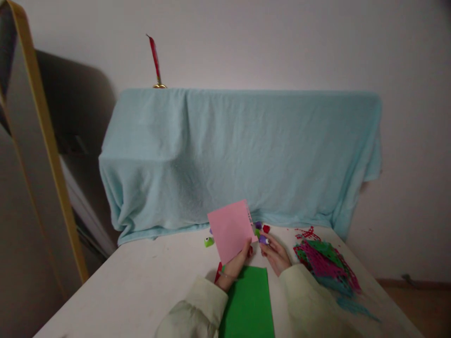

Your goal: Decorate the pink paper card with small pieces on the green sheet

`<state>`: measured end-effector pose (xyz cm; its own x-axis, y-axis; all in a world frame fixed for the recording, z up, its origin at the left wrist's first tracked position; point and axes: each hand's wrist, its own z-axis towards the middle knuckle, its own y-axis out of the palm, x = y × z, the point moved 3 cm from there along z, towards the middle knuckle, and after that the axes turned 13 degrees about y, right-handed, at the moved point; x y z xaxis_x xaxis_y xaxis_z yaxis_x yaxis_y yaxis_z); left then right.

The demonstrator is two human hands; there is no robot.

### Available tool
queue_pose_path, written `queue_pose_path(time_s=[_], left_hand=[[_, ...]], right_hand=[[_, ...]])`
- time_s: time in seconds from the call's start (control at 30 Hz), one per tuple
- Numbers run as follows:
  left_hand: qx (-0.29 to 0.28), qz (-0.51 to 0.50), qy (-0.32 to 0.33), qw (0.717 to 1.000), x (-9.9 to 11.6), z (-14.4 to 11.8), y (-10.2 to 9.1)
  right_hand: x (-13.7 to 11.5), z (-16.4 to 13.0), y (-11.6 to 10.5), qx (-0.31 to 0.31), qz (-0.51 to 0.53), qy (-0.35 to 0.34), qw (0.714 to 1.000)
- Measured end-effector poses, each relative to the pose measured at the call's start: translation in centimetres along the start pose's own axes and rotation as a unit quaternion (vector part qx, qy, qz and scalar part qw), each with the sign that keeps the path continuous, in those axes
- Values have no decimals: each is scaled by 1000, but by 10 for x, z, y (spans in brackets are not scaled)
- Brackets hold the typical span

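My left hand (239, 263) grips a square sheet of pink paper (230, 230) by its lower right corner, holding it tilted above the table. A row of small cut-outs runs down the sheet's right edge. Fingers of my right hand (276, 253) are closed around a small purple craft punch (263, 240), right beside that edge; whether the paper sits in its slot I cannot tell. Under my left wrist lies a green sheet (250, 300), with a bit of red paper (218, 272) showing next to it.
A green punch (208, 241) stands left of the pink sheet. Small purple (258, 225) and red (266, 229) pieces lie behind my right hand. At right is a pile of perforated coloured paper (324, 265). A light blue cloth (246, 155) drapes something at the back.
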<state>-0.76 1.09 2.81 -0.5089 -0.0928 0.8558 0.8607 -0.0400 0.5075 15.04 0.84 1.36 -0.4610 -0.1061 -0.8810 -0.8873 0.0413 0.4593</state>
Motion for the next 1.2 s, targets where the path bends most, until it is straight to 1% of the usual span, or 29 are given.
queue_pose_path(time_s=[0.07, 0.13, 0.17, 0.2, 0.27, 0.3, 0.33, 0.37, 0.5, 0.67, 0.8, 0.9, 1.07, 1.2], left_hand=[[39, -98, -18, 994, -8, 1, -3], [64, -179, -43, 981, -16, 3, -5], [80, -236, -67, 966, -20, 3, -7], [96, -299, -96, 945, -23, 3, -7], [128, -406, -156, 892, -28, 2, -8], [140, -435, -176, 872, -29, 2, -8], [152, -452, -188, 859, -29, 2, -8], [163, -460, -191, 852, -29, 1, -8], [180, -458, -178, 852, -27, 0, -7], [159, -458, -179, 856, -23, -3, -3], [180, -460, -192, 848, -20, -5, -1], [185, -458, -202, 846, -19, -6, 1], [172, -461, -187, 850, -18, -6, 0], [131, -437, -181, 871, -18, -6, -1]], right_hand=[[-2, -2, 1, -4, 12, 7, 1000], [-2, -2, 2, -4, 30, 24, 999], [-2, -2, 2, -3, 38, 32, 999], [-2, -3, 2, -2, 44, 37, 998], [-2, -3, 2, 3, 50, 39, 998], [-3, -3, 1, 7, 50, 35, 998], [-4, -4, 1, 9, 49, 29, 998], [-5, -4, 1, 9, 47, 23, 999], [-12, -8, 2, -2, 37, 6, 999], [-14, -9, 3, 7, 34, -1, 999], [-14, -8, 2, 11, 36, -10, 999], [-14, -8, 3, 9, 29, -11, 999], [-12, -8, 4, -2, 11, -5, 1000], [-8, -7, 5, -2, -13, 0, 1000]])
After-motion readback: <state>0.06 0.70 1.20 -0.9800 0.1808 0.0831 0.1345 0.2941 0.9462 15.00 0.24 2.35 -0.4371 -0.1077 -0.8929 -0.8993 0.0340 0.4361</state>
